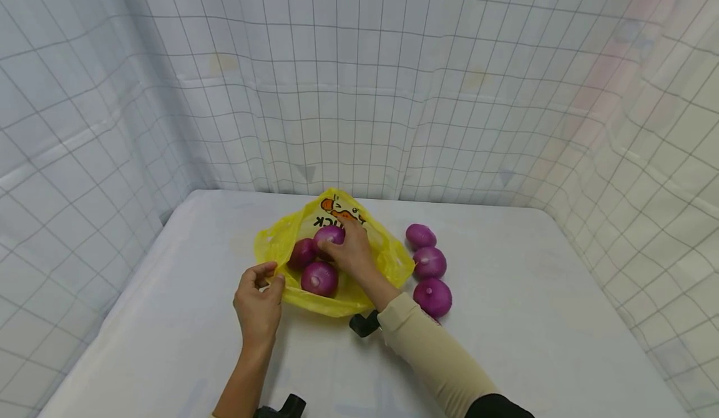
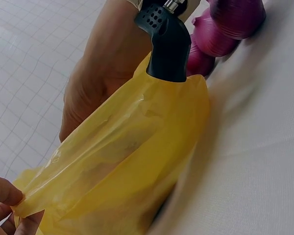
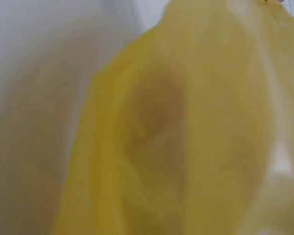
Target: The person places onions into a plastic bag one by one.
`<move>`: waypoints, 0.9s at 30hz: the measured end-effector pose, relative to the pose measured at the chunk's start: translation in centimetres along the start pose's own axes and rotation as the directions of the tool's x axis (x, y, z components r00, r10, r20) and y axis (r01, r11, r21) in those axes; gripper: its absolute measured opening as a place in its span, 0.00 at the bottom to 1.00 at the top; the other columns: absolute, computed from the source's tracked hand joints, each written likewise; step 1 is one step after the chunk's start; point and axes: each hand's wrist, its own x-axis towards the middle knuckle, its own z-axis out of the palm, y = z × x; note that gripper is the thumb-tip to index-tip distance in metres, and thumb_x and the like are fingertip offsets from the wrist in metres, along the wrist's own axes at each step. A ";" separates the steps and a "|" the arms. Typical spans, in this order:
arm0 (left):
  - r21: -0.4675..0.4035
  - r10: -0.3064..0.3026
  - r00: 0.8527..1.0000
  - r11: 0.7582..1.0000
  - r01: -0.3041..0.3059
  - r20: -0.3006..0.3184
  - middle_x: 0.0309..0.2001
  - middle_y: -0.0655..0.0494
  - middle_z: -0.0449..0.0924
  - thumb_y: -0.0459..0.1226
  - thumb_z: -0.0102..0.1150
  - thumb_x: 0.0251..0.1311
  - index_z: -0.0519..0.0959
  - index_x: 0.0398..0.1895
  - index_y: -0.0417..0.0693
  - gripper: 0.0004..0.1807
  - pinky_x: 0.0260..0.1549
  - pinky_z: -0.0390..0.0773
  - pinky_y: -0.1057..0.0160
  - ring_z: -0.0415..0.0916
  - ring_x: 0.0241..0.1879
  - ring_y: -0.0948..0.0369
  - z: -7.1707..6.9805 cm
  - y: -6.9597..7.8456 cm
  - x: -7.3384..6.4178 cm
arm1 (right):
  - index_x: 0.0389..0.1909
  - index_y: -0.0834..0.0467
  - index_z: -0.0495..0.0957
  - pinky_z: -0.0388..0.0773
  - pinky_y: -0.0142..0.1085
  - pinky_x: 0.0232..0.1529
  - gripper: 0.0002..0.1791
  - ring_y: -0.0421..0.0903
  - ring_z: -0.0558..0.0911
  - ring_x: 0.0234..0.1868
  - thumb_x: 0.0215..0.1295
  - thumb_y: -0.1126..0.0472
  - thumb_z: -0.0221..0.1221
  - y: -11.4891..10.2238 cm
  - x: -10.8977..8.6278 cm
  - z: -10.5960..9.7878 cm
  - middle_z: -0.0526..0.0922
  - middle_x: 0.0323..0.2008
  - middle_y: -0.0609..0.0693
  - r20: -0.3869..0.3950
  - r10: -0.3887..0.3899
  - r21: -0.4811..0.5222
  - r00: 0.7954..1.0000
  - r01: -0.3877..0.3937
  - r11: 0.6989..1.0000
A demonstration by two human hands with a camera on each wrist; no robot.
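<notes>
A yellow plastic bag [image 1: 326, 306] with a printed cartoon lies spread open on the table. In the head view it holds a red onion [image 1: 319, 279] at the front, a darker red onion [image 1: 303, 254] at the left, and another red onion [image 1: 329, 234] at the back. My right hand [image 1: 355, 249] reaches into the bag and grips the back onion between thumb and fingers. At the bag's left rim, my left hand [image 1: 259, 299] pinches the plastic, which the left wrist view confirms. Yellow film hides the right hand in the right wrist view.
Right of the bag, several red onions stand in a row, among them a far onion [image 1: 420, 236], a middle onion [image 1: 430, 262] and a near onion [image 1: 432, 297]. The right forearm partly covers the row's near end. Grid-patterned curtains [image 1: 359, 93] surround the white table [image 1: 533, 318].
</notes>
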 end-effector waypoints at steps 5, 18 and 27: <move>0.004 0.010 1.000 1.000 -0.010 -0.002 0.39 0.47 0.79 0.29 0.59 0.54 0.79 0.43 0.38 0.12 0.23 0.67 0.82 0.66 0.32 0.67 -0.1 0.0 0.0 | 0.68 0.56 0.63 0.73 0.44 0.60 0.38 0.52 0.70 0.60 0.56 0.51 0.64 -0.4 -0.2 -0.4 0.68 0.64 0.55 -0.014 -0.054 0.011 0.998 0.054 0.998; -0.013 0.014 1.000 1.000 -0.015 -0.009 0.38 0.49 0.79 0.28 0.59 0.54 0.79 0.42 0.38 0.12 0.23 0.67 0.82 0.66 0.31 0.68 -0.2 -0.2 0.2 | 0.64 0.55 0.66 0.74 0.43 0.59 0.34 0.54 0.72 0.57 0.55 0.54 0.64 -1.7 -1.6 -2.4 0.72 0.58 0.55 -0.062 -0.121 0.087 0.991 0.126 0.988; -0.011 0.006 1.000 1.000 -0.006 0.006 0.39 0.49 0.79 0.29 0.59 0.54 0.79 0.43 0.38 0.12 0.22 0.66 0.81 0.65 0.32 0.67 -0.2 -0.2 0.2 | 0.66 0.54 0.64 0.79 0.39 0.50 0.37 0.50 0.75 0.50 0.55 0.51 0.65 -2.2 -2.9 -4.5 0.71 0.57 0.53 -0.072 -0.158 0.158 0.985 0.167 0.973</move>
